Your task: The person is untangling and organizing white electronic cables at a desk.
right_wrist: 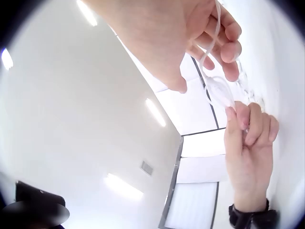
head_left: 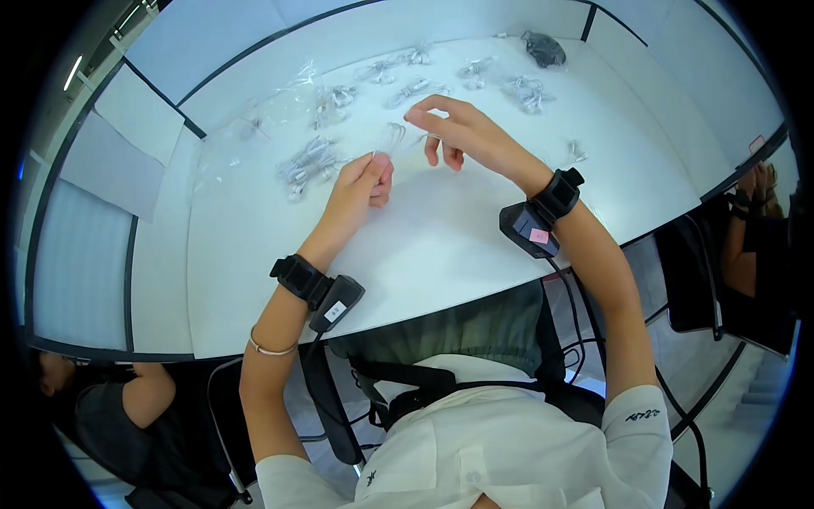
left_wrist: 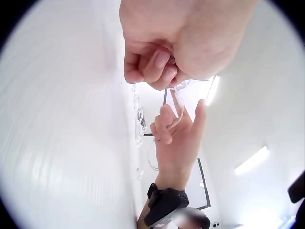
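Observation:
Above the table, my left hand [head_left: 360, 193] pinches a looped white cable [head_left: 393, 137] between thumb and curled fingers. My right hand [head_left: 475, 140] is to the right of it, fingers apart and loosely bent, with a strand of the cable running across them. In the right wrist view the cable [right_wrist: 219, 90] rises in loops from the left hand [right_wrist: 250, 143] to the right hand's fingers [right_wrist: 224, 47]. The left wrist view has the right hand [left_wrist: 176, 148] palm up beyond the left fist [left_wrist: 157, 62], a strand lying over its fingers.
Bundled white cables [head_left: 307, 166] lie on the white table [head_left: 407, 271] at left, with several more bundles [head_left: 527, 92] along the back. A dark bag [head_left: 543, 50] sits at the back right. Clear plastic bags [head_left: 246, 131] are at the back left. Low partitions surround the table.

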A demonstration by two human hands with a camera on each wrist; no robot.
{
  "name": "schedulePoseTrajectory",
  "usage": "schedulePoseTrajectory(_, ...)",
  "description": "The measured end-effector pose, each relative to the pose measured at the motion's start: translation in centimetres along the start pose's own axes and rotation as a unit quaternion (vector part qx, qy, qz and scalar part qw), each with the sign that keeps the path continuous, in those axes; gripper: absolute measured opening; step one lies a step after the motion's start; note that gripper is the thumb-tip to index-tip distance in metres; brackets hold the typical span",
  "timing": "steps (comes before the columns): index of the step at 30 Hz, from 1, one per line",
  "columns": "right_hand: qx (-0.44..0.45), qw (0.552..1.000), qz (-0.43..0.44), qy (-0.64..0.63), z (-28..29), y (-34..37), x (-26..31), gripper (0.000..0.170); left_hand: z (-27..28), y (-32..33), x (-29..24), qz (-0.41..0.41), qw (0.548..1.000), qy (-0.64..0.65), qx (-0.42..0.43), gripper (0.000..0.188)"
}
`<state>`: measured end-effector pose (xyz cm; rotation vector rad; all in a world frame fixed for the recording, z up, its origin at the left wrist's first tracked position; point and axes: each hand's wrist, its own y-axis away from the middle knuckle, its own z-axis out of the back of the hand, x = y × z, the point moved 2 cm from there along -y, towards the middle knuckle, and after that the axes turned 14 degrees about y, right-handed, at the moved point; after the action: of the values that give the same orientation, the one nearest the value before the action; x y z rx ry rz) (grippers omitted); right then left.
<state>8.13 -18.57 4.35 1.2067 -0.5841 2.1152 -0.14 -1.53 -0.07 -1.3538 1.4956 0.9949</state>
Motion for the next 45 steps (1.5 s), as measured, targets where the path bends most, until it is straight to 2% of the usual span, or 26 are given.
schedulePoseTrajectory(2,-0.019,0.993,0.018,0.116,0.3,0.1,0.2,0.032,0.2,0.0,-0.1,-0.002,1.000,-0.002,-0.015,0.033)
schedulePoseTrajectory(5,-0.083,0.977,0.141,0.140,0.1,-0.8,-1.3,0.032,0.1,0.1,-0.3,0.003,0.999,-0.019,-0.025,0.035)
schedulePoseTrajectory(8,-0.117,0.976,0.117,0.144,0.0,-0.8,-1.3,0.034,-0.1,0.1,-0.4,0.011,1.000,-0.027,-0.008,0.035)
schedulePoseTrajectory(13,-0.121,0.968,0.095,0.197,0.0,-0.7,-1.3,0.032,-0.3,0.1,-0.3,0.025,0.999,-0.027,0.009,0.035)
schedulePoseTrajectory(17,-0.105,0.965,0.065,0.231,0.1,-0.8,-1.6,0.033,-0.5,0.3,0.0,-0.008,0.996,-0.084,0.018,0.033)
schedulePoseTrajectory(20,-0.031,0.994,0.010,0.101,0.0,-1.1,-2.1,0.031,-0.6,0.6,0.1,-0.039,0.988,-0.152,0.015,0.031)
schedulePoseTrajectory(22,-0.049,0.995,0.072,0.050,-0.1,-1.5,-2.4,0.033,-0.5,0.6,-0.1,-0.066,0.978,-0.199,-0.010,0.031)
schedulePoseTrajectory(23,-0.057,0.993,0.102,0.024,-0.2,-1.6,-2.4,0.033,-0.4,0.6,-0.2,-0.059,0.981,-0.182,-0.015,0.031)
schedulePoseTrajectory(26,-0.183,0.937,0.215,0.205,0.0,-1.3,-1.6,0.034,0.0,0.4,-0.3,-0.046,0.988,-0.147,-0.028,0.031)
schedulePoseTrajectory(29,-0.160,0.938,0.157,0.265,0.0,-0.5,-0.3,0.032,0.4,0.3,-0.1,-0.058,0.982,-0.177,-0.030,0.030)
schedulePoseTrajectory(32,-0.017,0.995,0.058,0.080,0.1,-0.8,-1.2,0.026,0.2,0.3,-0.5,-0.114,0.949,-0.289,-0.042,0.029)
schedulePoseTrajectory(34,-0.002,0.999,0.049,0.020,0.0,-0.8,-1.3,0.023,-0.7,0.8,-1.5,-0.174,0.901,-0.394,-0.051,0.027)
schedulePoseTrajectory(37,0.014,0.997,0.051,-0.051,-0.1,-0.8,-1.1,0.024,-0.8,1.0,-1.8,-0.186,0.882,-0.430,-0.055,0.024)
schedulePoseTrajectory(40,0.026,0.992,0.058,-0.112,-0.4,-0.6,-0.5,0.024,-0.7,1.0,-1.7,-0.175,0.886,-0.427,-0.036,0.026)
schedulePoseTrajectory(43,0.036,0.981,0.068,-0.179,-0.6,-0.6,-0.2,0.024,-0.3,0.6,-1.0,-0.173,0.919,-0.352,-0.032,0.028)
schedulePoseTrajectory(45,0.039,0.977,0.077,-0.197,-0.7,-0.6,0.0,0.024,0.0,0.4,-0.6,-0.127,0.951,-0.279,-0.027,0.030)
